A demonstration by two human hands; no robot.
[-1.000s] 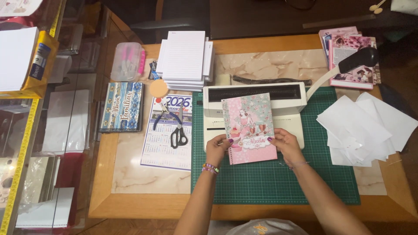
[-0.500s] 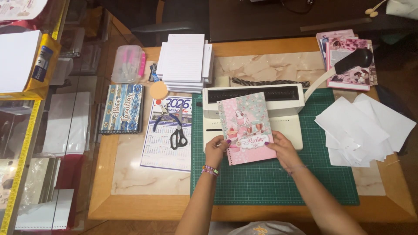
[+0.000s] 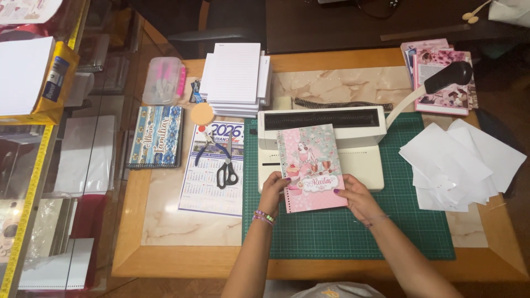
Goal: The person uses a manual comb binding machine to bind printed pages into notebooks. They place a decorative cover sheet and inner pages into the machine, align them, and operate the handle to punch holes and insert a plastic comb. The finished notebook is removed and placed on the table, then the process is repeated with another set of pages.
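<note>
1. Paper [image 3: 22, 72] in a white ream sat on a yellow box [image 3: 55, 83] at the far left, beside a glass case [image 3: 72, 165] with white sheets under the pane.
2. Next to the right, a clear plastic box [image 3: 163, 80] of pens stood at the back of the tabletop [image 3: 165, 221], and a blue patterned album [image 3: 156, 136] lay in front of it.
3. A printed calendar sheet [image 3: 207, 187] lay flat on the tabletop with black-handled scissors [image 3: 225, 172] and small pliers [image 3: 205, 149] resting on it; a round wooden disc [image 3: 202, 113] sat just behind.
4. A stack of lined white pads [image 3: 234, 77] stood behind the calendar sheet.
5. The left hand [image 3: 274, 190] gripped the lower left corner of the pink notebook [image 3: 311, 167], its fingers [image 3: 279, 177] curled over the spiral edge.
6. That pink notebook, with a cupcake design on its cover, rested tilted against the front of the white binding machine [image 3: 326, 129], its lower part over the green cutting mat [image 3: 353, 232].
7. A black spiral coil [image 3: 342, 104] lay on the tabletop just behind the binding machine.
8. The right hand [image 3: 358, 197] held the notebook's lower right corner, fingers [image 3: 343, 190] closed on the cover edge.
9. The machine's lever, with its black handle [image 3: 448, 76], rose to the right.
10. Floral notebooks [image 3: 441, 77] lay stacked at the back right, partly under that handle.
11. Loose white sheets [image 3: 458, 165] were fanned over the mat's right edge.
</note>
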